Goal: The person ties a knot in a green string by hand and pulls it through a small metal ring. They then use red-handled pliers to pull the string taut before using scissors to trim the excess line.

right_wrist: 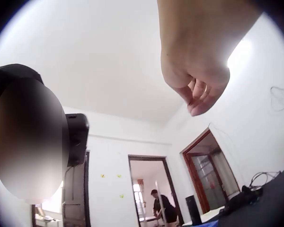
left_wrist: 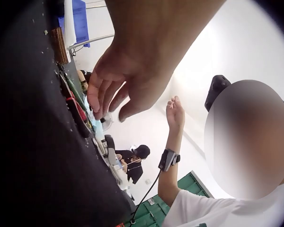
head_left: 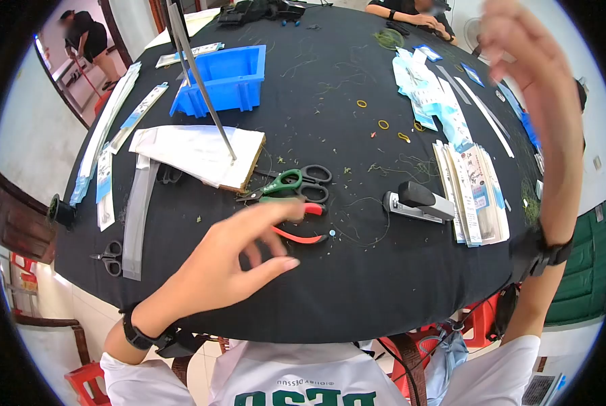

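My left hand (head_left: 232,260) hovers over the table's near part, thumb and fingers bent and apart, with nothing visible between them. Below its fingertips lie red-handled pliers (head_left: 303,238), green-handled scissors (head_left: 286,181) and black-handled scissors (head_left: 316,174). High at the right of the head view, my right hand (head_left: 526,47) is raised well above the table, blurred. The right wrist view shows that right hand (right_wrist: 199,78) with fingers curled and fingertips drawn together; no object shows in them. In the left wrist view the left hand (left_wrist: 125,82) hangs beside the table edge.
A silver stapler (head_left: 421,205) stands right of centre, beside stacked paper packets (head_left: 475,196). A blue bin (head_left: 228,78) is behind a white-topped board (head_left: 201,152) with upright metal rods (head_left: 208,101). Small scissors (head_left: 111,258) lie front left. Another person (head_left: 418,17) sits across the table.
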The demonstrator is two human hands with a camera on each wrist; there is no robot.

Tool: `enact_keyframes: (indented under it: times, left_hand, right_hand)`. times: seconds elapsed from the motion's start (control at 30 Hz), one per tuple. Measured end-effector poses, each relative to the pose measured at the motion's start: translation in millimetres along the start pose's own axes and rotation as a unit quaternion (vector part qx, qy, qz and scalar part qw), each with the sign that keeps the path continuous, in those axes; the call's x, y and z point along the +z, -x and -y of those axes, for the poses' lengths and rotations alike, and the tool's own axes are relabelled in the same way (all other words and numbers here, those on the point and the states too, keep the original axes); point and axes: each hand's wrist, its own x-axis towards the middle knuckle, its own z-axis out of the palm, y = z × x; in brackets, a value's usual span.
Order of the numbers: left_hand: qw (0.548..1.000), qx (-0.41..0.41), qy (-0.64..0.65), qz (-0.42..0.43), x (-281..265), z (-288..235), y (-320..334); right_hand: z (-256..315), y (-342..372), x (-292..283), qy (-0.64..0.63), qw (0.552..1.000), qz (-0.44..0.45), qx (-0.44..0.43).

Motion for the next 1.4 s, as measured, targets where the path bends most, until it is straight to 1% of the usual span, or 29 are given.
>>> enact_keyframes:
  times: [0.03,0.07,0.1,0.13,0.17,0.23,0.33,0.37,0.43,0.47,0.53,0.57,0.67,0.8,0.9,1.0,1.03,1.1,1.2,1.3,1.4]
  left_hand:
    - [0.997,0.026,0.063,-0.04,4,-2,-6]
    - [0.988,0.029,0.148,-0.04,9,-7,-13]
    - [0.971,0.031,0.233,-0.039,14,-14,-21]
    - [0.96,0.025,0.278,-0.027,14,-17,-25]
    - [0.946,0.017,0.324,-0.016,15,-20,-29]
    - [0.941,-0.018,0.338,0.028,12,-21,-33]
    - [0.958,-0.039,0.283,-0.035,8,-16,-28]
    - [0.961,-0.049,0.265,-0.058,6,-11,-25]
    - [0.964,-0.047,0.249,-0.077,1,-4,-18]
    - [0.966,-0.052,0.238,-0.083,-3,-1,-14]
    - [0.966,-0.055,0.23,-0.103,-10,3,-8]
    - [0.964,-0.066,0.238,-0.1,-16,6,-4]
    - [0.96,-0.093,0.248,-0.095,-28,12,6]
    - [0.965,-0.119,0.22,-0.076,-28,18,9]
    - [0.96,-0.145,0.232,-0.054,-24,22,7]
    - [0.96,-0.154,0.233,-0.032,-18,20,3]
    - [0.959,-0.16,0.233,-0.018,-16,20,2]
    - [0.957,-0.172,0.233,0.01,-11,17,0]
    - [0.946,-0.199,0.243,0.075,-4,15,-3]
    - [0.938,-0.209,0.24,0.135,6,18,-3]
    - [0.94,-0.218,0.198,0.172,15,12,-7]
  right_hand:
    - [17,6,41,-0.052,0.999,0.0,-0.002]
    - [26,8,61,-0.119,0.989,0.093,-0.009]
    - [37,13,82,-0.132,0.982,0.135,0.003]
    - [40,15,94,-0.154,0.971,0.183,-0.012]
    - [39,20,106,-0.104,0.976,0.179,-0.069]
    - [43,22,109,-0.103,0.974,0.204,-0.004]
    - [32,23,105,-0.122,0.966,0.222,0.057]
    - [27,25,105,-0.134,0.966,0.213,0.066]
    - [18,31,108,-0.159,0.964,0.196,0.087]
    - [12,33,109,-0.17,0.965,0.185,0.069]
    - [2,35,111,-0.188,0.963,0.177,0.081]
    - [-3,37,111,-0.197,0.961,0.171,0.088]
    - [-17,40,108,-0.171,0.971,0.157,0.061]
    - [-45,41,93,-0.188,0.966,0.139,0.109]
    - [-75,45,83,-0.157,0.968,0.134,0.142]
    - [-101,50,75,-0.125,0.965,0.116,0.2]
    - [-109,52,73,-0.117,0.962,0.112,0.219]
    - [-128,58,67,-0.075,0.967,0.093,0.224]
    - [-151,65,61,-0.021,0.967,0.084,0.239]
    - [-162,71,65,0.037,0.96,0.075,0.269]
    - [-173,75,73,0.085,0.955,0.056,0.279]
